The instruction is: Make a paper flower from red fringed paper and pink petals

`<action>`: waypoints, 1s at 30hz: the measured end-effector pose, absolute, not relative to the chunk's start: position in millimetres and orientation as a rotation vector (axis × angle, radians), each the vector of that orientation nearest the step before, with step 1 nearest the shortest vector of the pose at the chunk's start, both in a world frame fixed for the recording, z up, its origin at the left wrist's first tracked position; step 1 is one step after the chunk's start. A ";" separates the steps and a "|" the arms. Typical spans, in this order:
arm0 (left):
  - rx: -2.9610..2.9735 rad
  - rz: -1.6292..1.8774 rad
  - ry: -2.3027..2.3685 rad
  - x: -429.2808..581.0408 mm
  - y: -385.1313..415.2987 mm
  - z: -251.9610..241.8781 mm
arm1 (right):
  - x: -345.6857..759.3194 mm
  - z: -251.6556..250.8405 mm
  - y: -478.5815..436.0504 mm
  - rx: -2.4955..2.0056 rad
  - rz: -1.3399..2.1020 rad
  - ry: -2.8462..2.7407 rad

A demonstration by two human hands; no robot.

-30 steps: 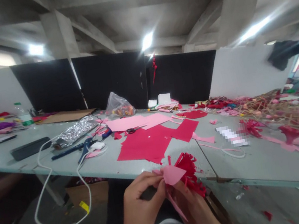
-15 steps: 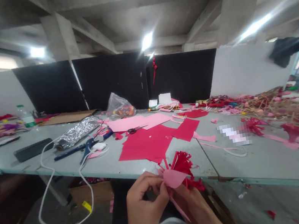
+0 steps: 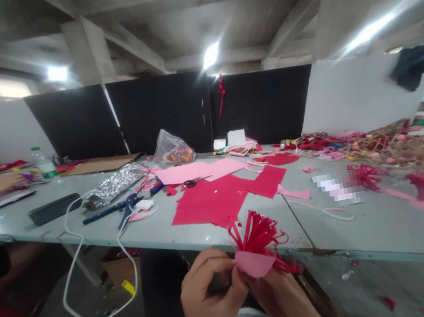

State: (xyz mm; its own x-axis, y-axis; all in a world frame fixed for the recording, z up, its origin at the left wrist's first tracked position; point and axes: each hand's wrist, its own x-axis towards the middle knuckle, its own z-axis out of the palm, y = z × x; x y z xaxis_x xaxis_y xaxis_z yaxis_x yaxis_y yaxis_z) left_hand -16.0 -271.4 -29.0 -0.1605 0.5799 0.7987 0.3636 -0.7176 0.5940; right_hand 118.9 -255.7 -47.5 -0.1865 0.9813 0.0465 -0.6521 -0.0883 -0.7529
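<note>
Both hands together, held up just off the near edge of the grey table point(image 3: 147, 235), directly in front of the red paper sheets point(image 3: 211, 202). Left hand point(image 3: 209, 295) curled, fingertips pressed on a pink paper piece point(image 3: 254, 262). Right hand point(image 3: 282, 304) clamped from below on that piece and on the base of a red fringed paper bloom point(image 3: 256, 235), strands fanning up towards the sheets.

Beyond the red paper sheets: pink paper sheets point(image 3: 198, 171), with scissors point(image 3: 190, 183) lying at their near edge, and a clear plastic bag point(image 3: 172, 148) farther back. Left of the sheets: a blue hot-glue gun point(image 3: 122, 209), its white cord point(image 3: 98, 304) looping down over the table edge, plus a foil roll point(image 3: 112, 186) and a black case point(image 3: 54, 209). Right of the sheets: a blurred patch, too obscured to identify, then a heap of wooden sticks and paper flowers point(image 3: 408, 156). Far left of the sheets, a co-worker's hand point(image 3: 3, 184) rested near a water bottle point(image 3: 44, 163)
</note>
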 end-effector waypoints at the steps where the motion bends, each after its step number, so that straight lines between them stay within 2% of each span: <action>1: 1.920 2.003 1.105 -16.2 -271.8 -29.8 | 118.9 -50.5 -255.0 -0.579 1.599 -0.787; 17: 1.683 1.994 1.079 -5.3 -258.3 -32.6 | 125.5 -23.3 -242.5 -0.510 1.604 -0.707; 24: 2.182 1.789 1.081 -30.0 -245.0 -22.1 | 147.2 -23.8 -232.9 -0.520 1.802 -0.690; 30: 2.378 1.690 1.172 -32.2 -247.5 -15.7 | 148.5 -32.7 -231.3 -0.488 1.938 -0.603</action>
